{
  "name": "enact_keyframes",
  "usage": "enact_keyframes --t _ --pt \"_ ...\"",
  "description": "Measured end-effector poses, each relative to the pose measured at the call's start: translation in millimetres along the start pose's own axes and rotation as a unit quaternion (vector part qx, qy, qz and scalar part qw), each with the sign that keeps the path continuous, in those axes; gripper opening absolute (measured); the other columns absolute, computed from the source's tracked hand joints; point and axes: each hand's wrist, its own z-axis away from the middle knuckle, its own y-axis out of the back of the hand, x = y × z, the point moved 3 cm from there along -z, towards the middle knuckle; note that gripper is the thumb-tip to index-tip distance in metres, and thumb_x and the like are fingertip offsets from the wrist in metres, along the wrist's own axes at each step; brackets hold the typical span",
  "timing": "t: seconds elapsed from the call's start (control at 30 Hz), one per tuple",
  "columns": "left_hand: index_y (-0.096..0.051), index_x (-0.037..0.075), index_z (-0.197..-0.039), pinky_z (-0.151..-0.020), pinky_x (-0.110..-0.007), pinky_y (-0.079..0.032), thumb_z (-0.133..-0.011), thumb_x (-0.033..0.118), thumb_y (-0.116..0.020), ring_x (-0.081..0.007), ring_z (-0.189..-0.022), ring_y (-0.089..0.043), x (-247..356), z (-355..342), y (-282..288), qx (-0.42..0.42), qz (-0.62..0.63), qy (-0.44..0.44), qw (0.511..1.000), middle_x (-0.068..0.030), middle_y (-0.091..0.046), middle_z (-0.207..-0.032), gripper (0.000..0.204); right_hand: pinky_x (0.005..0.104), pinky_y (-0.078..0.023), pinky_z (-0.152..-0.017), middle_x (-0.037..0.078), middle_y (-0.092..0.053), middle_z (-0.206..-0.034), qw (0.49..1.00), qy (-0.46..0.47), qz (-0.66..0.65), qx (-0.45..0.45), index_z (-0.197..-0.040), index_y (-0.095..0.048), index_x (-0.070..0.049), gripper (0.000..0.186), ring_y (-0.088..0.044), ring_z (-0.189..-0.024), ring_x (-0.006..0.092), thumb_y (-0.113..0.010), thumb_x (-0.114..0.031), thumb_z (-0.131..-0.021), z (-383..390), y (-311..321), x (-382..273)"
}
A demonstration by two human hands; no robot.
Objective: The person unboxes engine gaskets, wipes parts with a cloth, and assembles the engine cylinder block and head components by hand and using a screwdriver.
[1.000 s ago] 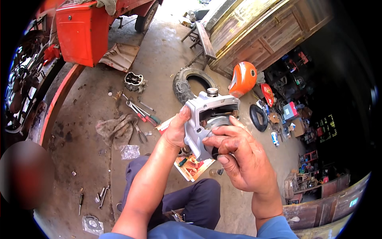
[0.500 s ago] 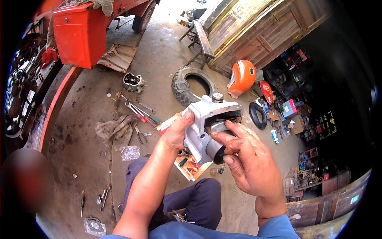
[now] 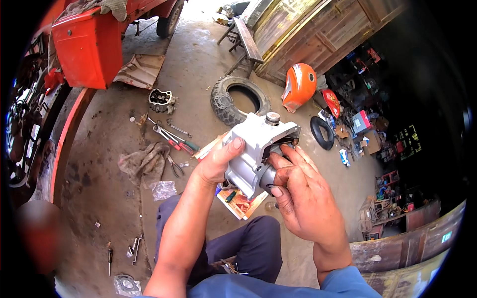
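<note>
A silver-grey engine cylinder block (image 3: 248, 149) is held up above my lap, tilted. It has a round metal plug on top, a dark hollow on its right side and a grey round sleeve (image 3: 267, 180) sticking out below. My left hand (image 3: 218, 161) grips its left side, thumb laid on the face; most of the other fingers are hidden behind it. From the right, my right hand (image 3: 305, 191) is curled at the block, with fingertips reaching into the hollow and the thumb by the sleeve's end. Whatever lies under those fingertips is hidden.
Pliers and wrenches (image 3: 171, 139), a rag (image 3: 144, 164) and another engine casting (image 3: 161, 101) lie on the floor to the left. A tyre (image 3: 238, 102), an orange fuel tank (image 3: 299, 87) and a bench (image 3: 247, 42) are ahead. A printed carton (image 3: 243, 206) lies beneath the block.
The block has turned slightly in my hands, and less of the sleeve shows. My right fingers have shifted, reaching further into the hollow. The whole view has moved a little.
</note>
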Motion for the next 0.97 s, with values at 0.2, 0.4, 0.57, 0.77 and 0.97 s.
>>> enact_keyframes --t 0.2,0.4,0.57,0.77,0.97 --pt "-0.042 -0.001 -0.157 -0.109 -0.039 -0.050 -0.090 0.066 -0.071 -0.0266 -0.130 -0.062 6 0 -13 -0.008 0.014 0.004 1.000 -0.0169 -0.060 -0.146 0.099 0.0616 -0.034 -0.120 0.025 -0.067 -0.135 0.993 0.036 -0.093 0.058 -0.104 -0.054 -0.002 0.016 -0.048 -0.144 0.0485 -0.066 -0.011 -0.098 8 -8 25" --pt "-0.038 -0.001 -0.159 -0.119 -0.046 -0.043 -0.088 0.072 -0.070 -0.0342 -0.141 -0.054 -2 -2 -26 0.014 0.095 -0.030 0.995 -0.0228 -0.051 -0.156 0.107 0.0544 -0.039 -0.118 0.024 -0.065 -0.138 0.976 0.036 -0.121 0.176 -0.109 -0.053 -0.005 0.017 -0.053 -0.141 0.0422 -0.061 -0.019 -0.105 20 12 25" --pt "-0.035 -0.002 -0.160 -0.118 -0.056 -0.044 -0.094 0.068 -0.060 -0.0427 -0.142 -0.052 16 1 6 0.025 0.100 -0.126 0.987 -0.0272 -0.050 -0.155 0.100 0.0389 -0.052 -0.097 0.018 -0.069 -0.128 0.852 -0.132 -0.352 0.364 -0.115 -0.057 -0.005 0.016 -0.065 -0.118 0.0234 -0.061 -0.019 -0.108 52 -10 103" --pt "-0.045 0.003 -0.154 -0.121 -0.054 -0.041 -0.088 0.055 -0.078 -0.0434 -0.135 -0.055 64 27 30 0.132 0.045 -0.105 0.985 -0.0293 -0.052 -0.148 0.090 0.0258 -0.054 -0.072 0.003 -0.073 -0.097 0.662 -0.417 -0.570 0.252 -0.109 -0.067 -0.007 0.013 -0.067 -0.082 0.0110 -0.071 -0.018 -0.104 123 -222 185" --pt "-0.045 0.007 -0.156 -0.124 -0.066 -0.030 -0.091 0.043 -0.079 -0.0477 -0.148 -0.040 107 47 65 0.209 0.059 -0.154 0.964 -0.0293 -0.043 -0.156 0.081 0.0294 -0.060 -0.071 0.007 -0.075 -0.102 0.545 -0.528 -0.640 0.118 -0.115 -0.062 -0.008 0.013 -0.075 -0.091 0.0170 -0.066 -0.017 -0.106 147 -398 171"
